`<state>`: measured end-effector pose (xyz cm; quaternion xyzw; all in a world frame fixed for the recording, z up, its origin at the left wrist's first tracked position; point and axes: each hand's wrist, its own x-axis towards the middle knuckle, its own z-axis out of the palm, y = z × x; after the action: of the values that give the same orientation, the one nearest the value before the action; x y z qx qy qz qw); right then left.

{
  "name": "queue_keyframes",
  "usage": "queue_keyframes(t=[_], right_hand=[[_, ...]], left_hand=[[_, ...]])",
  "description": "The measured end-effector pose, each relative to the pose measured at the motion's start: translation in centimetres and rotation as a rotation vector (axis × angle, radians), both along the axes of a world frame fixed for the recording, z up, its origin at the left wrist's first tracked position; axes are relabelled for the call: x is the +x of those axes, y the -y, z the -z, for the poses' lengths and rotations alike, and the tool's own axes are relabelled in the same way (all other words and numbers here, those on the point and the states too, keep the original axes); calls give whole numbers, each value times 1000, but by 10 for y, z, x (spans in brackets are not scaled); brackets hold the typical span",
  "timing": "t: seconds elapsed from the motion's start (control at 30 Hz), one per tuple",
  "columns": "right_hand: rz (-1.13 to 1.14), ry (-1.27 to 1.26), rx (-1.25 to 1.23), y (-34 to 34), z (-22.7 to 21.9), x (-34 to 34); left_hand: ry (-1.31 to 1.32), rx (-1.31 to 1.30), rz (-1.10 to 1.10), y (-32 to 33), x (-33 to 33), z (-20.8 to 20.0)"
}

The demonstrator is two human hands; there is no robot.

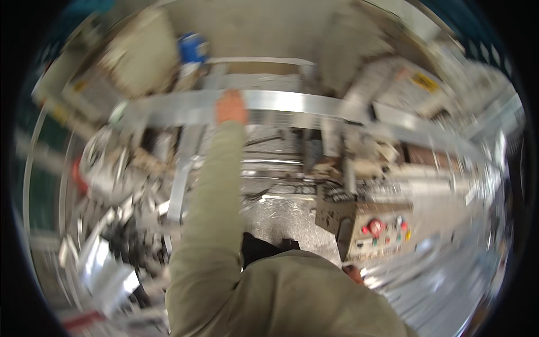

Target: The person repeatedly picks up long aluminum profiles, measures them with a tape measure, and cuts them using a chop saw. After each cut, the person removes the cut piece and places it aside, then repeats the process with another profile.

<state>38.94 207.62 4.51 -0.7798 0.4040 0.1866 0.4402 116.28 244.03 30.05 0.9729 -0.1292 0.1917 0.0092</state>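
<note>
A long silvery aluminium profile (281,102) lies crosswise in front of me, running from the far left toward the right. My left hand (231,106) is on top of it, left of its middle, with the fingers curled over its far edge. The sleeved left arm reaches straight out. Only a small part of my right hand (353,274) shows beside my body, just below a control box (373,230) with red, green and yellow buttons; its fingers are hidden. The picture is smeared by motion.
Cut metal pieces (115,269) are heaped at the lower left. Long shiny profiles (438,281) lie at the lower right. A blue object (193,48) stands at the back, and a pale bulky shape (143,53) is to its left. Metal rails (272,162) cross below the profile.
</note>
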Motion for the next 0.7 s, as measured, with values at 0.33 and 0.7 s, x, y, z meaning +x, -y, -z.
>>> queue_keyframes(t=[0.33,0.7], right_hand=[[219,107,-423,17,-85,67],[-217,813,-721,50,-273,373]], left_hand=[[-125,23,-21,14,-26,-32],[-131,4,-10,13,-24,-29]])
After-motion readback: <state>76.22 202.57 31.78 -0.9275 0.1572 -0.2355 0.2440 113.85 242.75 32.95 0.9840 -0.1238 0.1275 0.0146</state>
